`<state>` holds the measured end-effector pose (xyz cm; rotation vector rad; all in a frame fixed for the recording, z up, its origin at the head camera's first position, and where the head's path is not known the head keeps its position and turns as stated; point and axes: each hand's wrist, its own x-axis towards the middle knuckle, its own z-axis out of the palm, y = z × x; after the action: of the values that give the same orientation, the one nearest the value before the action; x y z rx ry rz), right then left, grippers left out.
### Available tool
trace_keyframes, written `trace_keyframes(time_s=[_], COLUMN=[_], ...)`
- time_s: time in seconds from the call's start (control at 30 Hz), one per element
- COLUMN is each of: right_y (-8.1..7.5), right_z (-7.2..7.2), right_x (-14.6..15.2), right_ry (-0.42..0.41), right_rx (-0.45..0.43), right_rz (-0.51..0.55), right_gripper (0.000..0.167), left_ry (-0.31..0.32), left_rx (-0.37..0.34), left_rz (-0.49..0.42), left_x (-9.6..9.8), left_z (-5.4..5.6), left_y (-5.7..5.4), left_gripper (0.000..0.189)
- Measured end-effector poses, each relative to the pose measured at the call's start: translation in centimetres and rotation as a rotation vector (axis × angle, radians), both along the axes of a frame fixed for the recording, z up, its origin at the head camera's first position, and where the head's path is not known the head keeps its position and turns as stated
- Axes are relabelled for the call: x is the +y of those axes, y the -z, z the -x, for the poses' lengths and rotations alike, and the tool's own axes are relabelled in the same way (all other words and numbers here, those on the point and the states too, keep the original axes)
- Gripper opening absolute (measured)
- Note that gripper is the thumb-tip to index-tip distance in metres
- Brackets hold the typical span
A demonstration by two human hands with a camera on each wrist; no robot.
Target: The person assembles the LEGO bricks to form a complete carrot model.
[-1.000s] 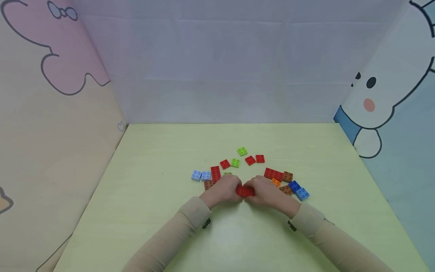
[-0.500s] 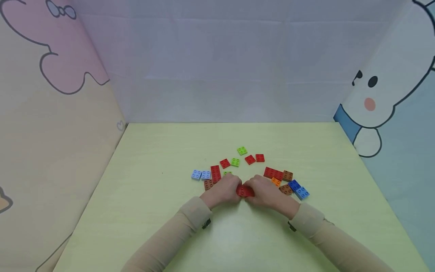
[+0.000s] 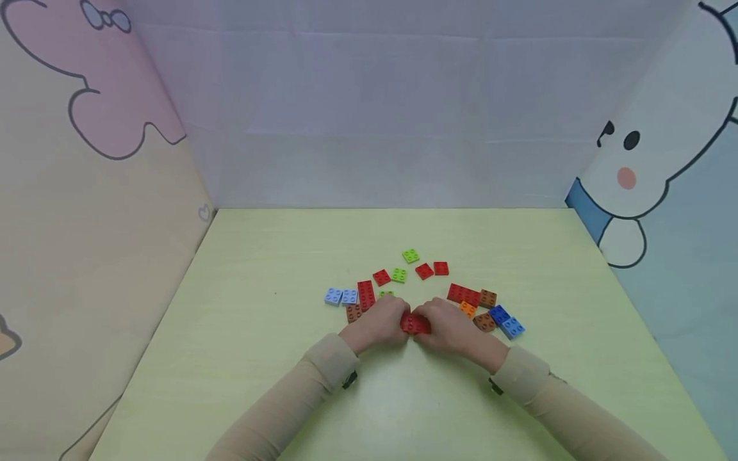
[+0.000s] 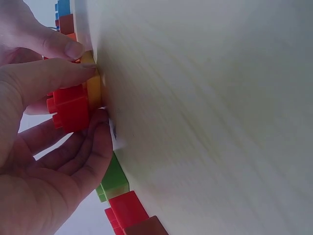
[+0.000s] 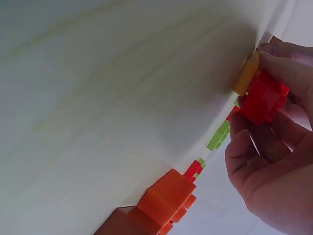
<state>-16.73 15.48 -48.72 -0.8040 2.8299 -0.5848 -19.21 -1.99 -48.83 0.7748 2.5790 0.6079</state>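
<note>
Brick [image 3: 415,324], red and studded, lies between left hand [image 3: 380,322] and right hand [image 3: 450,325], pinched by both.

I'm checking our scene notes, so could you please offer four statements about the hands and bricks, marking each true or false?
1. The left hand and right hand both grip the red studded plastic brick. True.
2. Every brick beside the right hand is red. False: a dark blue square plastic brick lies there too.
3. A flat-sided yellow plastic brick is beneath the gripped brick. True.
4. The farthest brick in the head view is orange. False: it is a light green square plastic brick.
</note>
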Motion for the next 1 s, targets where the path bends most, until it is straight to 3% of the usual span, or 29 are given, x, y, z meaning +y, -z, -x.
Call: trace_keyframes(time_s=[0.63,1.0], right_y=[0.52,0.64], right_z=[-0.12,0.22], right_x=[-0.07,0.08], right_ry=[0.033,-0.005], right_rx=[-0.028,-0.051], right_rz=[0.025,0.06], right_gripper=[0.03,0.031], left_ry=[-0.016,-0.017], left_rx=[-0.017,-0.027], left_rz=[-0.015,-0.037], left_x=[0.09,-0.06], left_z=[0.14,0.19], left_y=[0.34,0.2], left_gripper=[0.019,0.015])
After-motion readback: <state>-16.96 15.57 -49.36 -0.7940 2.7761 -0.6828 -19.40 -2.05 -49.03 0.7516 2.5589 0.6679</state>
